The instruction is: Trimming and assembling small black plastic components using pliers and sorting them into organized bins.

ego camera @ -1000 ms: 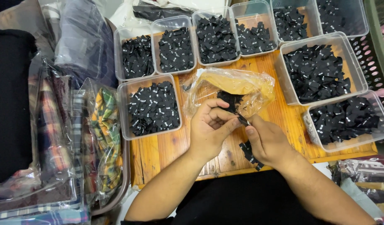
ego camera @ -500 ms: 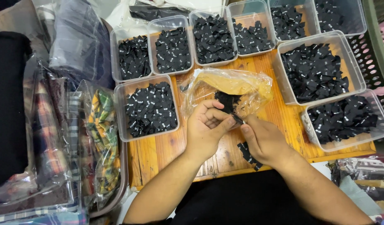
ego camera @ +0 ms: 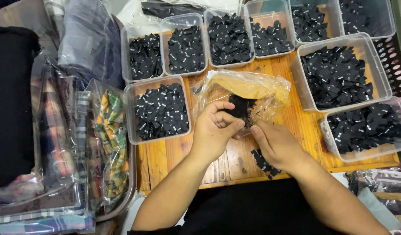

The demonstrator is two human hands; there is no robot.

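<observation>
Lighting: bright, even, diffuse light is falling from overhead; the wooden table [ego camera: 235, 161] is showing warm and well exposed.

Shadows: soft, short shadows are lying under the left hand [ego camera: 214, 130] and right hand [ego camera: 276, 146], toward 6 o'clock.

Glare: white highlights are glinting on the crinkled clear plastic bag [ego camera: 248, 93] at centre, on the rims of the clear plastic tubs [ego camera: 159, 111], and on the bagged fabrics [ego camera: 57, 143] at 9 o'clock.

Dark areas: the black labels [ego camera: 335, 76] are losing detail, reading as near-solid masses; the black cloth at 9 o'clock and the dark lap at 6 o'clock are sinking to flat black.

Sharpness: the centre is holding focus; slight softness and wide-angle stretching are showing at the corners, chiefly at 7 and 11 o'clock.
</observation>
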